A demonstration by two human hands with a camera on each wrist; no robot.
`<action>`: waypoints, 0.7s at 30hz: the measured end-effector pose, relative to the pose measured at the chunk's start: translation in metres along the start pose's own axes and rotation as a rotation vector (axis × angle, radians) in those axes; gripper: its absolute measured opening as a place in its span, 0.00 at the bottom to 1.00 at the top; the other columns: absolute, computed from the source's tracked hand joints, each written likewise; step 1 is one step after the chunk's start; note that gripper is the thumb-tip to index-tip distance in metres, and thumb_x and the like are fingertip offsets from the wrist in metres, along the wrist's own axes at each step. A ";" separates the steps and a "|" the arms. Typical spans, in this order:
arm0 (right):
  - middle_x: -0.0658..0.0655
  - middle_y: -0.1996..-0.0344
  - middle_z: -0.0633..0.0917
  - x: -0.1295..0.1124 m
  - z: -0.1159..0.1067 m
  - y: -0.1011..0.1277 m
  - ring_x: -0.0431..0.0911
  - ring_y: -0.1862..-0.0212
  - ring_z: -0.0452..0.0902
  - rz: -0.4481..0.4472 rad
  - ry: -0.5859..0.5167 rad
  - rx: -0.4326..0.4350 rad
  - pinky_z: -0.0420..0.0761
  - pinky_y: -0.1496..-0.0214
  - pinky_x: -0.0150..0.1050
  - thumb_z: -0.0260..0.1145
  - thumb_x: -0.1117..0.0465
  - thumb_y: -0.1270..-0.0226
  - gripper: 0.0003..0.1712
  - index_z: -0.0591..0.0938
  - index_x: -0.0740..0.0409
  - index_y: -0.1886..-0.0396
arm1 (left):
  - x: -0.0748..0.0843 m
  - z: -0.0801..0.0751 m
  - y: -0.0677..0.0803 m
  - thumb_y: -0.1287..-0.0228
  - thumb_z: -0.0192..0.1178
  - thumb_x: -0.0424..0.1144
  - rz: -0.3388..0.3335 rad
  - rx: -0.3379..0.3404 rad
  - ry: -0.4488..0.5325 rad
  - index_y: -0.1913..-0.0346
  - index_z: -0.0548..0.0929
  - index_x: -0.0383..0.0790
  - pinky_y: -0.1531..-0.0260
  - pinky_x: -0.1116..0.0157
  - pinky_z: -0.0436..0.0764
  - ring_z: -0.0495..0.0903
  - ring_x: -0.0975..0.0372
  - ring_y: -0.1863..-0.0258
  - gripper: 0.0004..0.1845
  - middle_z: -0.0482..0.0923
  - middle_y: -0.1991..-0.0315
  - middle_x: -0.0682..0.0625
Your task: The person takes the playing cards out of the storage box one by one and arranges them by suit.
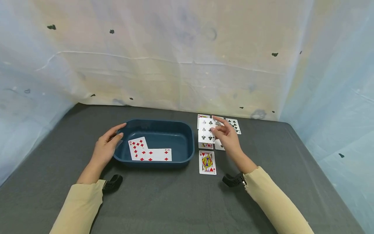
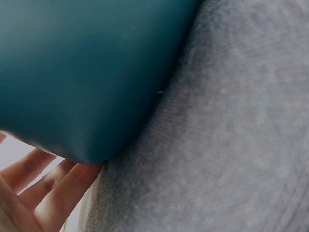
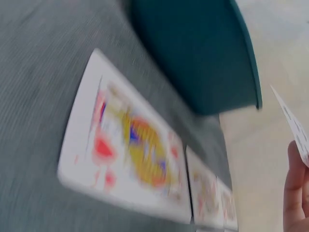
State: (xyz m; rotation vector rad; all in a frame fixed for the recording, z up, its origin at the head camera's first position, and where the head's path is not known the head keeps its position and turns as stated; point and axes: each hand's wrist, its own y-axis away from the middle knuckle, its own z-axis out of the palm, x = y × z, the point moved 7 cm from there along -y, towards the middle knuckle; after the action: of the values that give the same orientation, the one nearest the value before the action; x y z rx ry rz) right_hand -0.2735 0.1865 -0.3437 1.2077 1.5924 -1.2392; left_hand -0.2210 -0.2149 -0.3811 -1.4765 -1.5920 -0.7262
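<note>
While the left hand (image 1: 106,146) rests with relaxed, straight fingers against the left wall of the blue tray (image 1: 187,136) (two diamond cards (image 1: 149,152) lie inside), the right hand (image 1: 229,138) pinches a clubs card (image 1: 205,130), lifted above the card rows, just right of tray. Heart face card (image 1: 207,162) lies nearer, on gray cloth.

A dark grey cloth covers the surface (image 1: 163,201). Behind it hangs a pale wrinkled sheet (image 1: 181,58) with small dark marks. A heart face card (image 1: 207,162) lies alone near the front, and one club card (image 1: 234,125) lies at the back right.
</note>
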 end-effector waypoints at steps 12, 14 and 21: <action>0.56 0.55 0.77 0.029 -0.061 0.012 0.31 0.63 0.76 0.113 0.195 0.097 0.78 0.59 0.33 0.64 0.62 0.33 0.21 0.77 0.64 0.42 | 0.003 0.001 0.000 0.24 0.43 0.49 0.009 0.000 -0.032 0.28 0.65 0.53 0.51 0.45 0.69 0.68 0.43 0.44 0.24 0.66 0.36 0.34; 0.55 0.56 0.77 0.033 -0.068 0.013 0.31 0.63 0.75 0.130 0.204 0.085 0.78 0.60 0.33 0.64 0.62 0.34 0.23 0.75 0.63 0.40 | 0.003 0.000 0.000 0.24 0.43 0.49 0.016 0.000 -0.034 0.28 0.65 0.53 0.53 0.49 0.69 0.70 0.44 0.46 0.24 0.67 0.38 0.34; 0.64 0.52 0.75 0.041 -0.089 0.018 0.30 0.65 0.73 0.167 0.288 0.043 0.75 0.63 0.28 0.63 0.69 0.35 0.29 0.69 0.64 0.34 | 0.003 0.000 0.000 0.24 0.43 0.49 0.023 0.004 -0.037 0.29 0.65 0.52 0.53 0.49 0.69 0.70 0.45 0.47 0.24 0.68 0.38 0.34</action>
State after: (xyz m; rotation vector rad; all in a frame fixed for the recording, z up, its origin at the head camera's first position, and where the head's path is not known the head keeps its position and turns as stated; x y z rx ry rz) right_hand -0.2686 0.2830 -0.3663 1.5695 1.6338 -1.0323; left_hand -0.2208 -0.2131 -0.3790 -1.5112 -1.6005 -0.6862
